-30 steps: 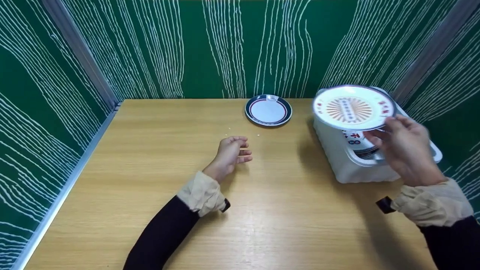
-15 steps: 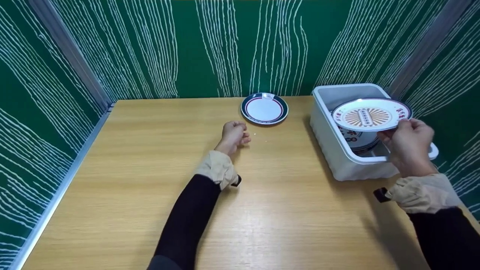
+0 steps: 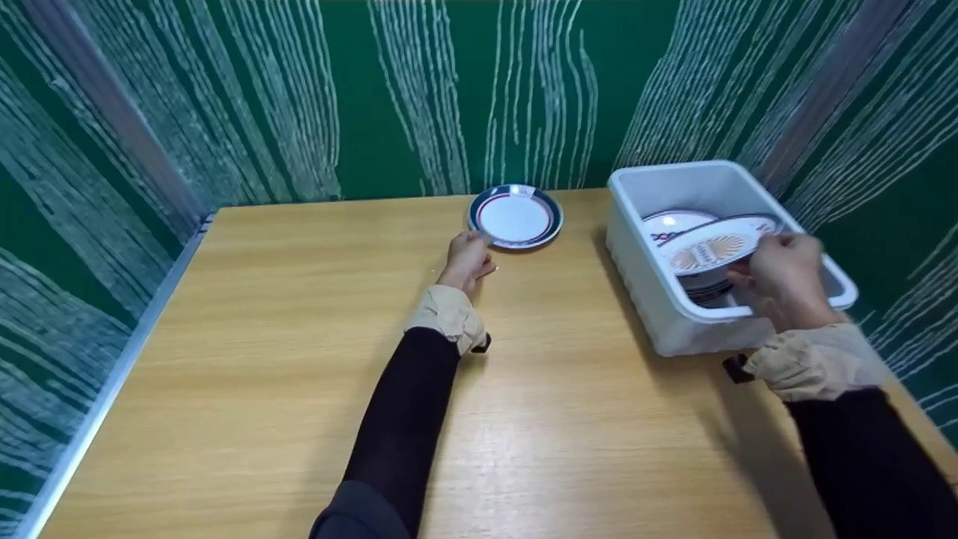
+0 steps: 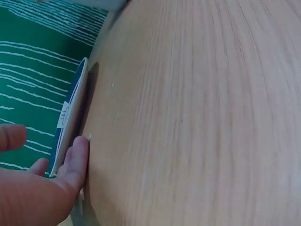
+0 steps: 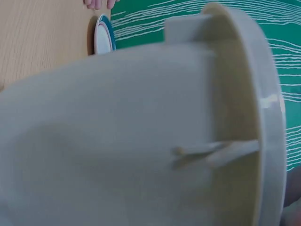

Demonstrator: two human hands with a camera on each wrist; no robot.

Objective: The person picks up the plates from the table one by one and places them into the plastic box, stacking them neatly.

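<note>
My right hand [image 3: 789,269] pinches the near right edge of a white plate with an orange sunburst print [image 3: 711,251]. That plate is tilted inside a white plastic bin [image 3: 730,318], above other plates [image 3: 677,223] in it. The bin's outer wall [image 5: 108,117] fills most of the right wrist view and hides the held plate there. My left hand [image 3: 468,258] is at the near left edge of a dark-rimmed plate [image 3: 515,217] on the table. In the left wrist view its thumb stands apart from the fingers [image 4: 77,162], which lie low beside the plate's rim [image 4: 70,113].
The wooden table [image 3: 299,337] meets a green wall with white wavy lines [image 3: 404,97] at the back. Small white specks lie near the left hand. A metal strip [image 3: 97,397] runs along the table's left side.
My right hand has moved the sunburst plate over the bin and down into it, tilting it. My left hand has reached forward to the dark-rimmed plate. The head view has shifted slightly.
</note>
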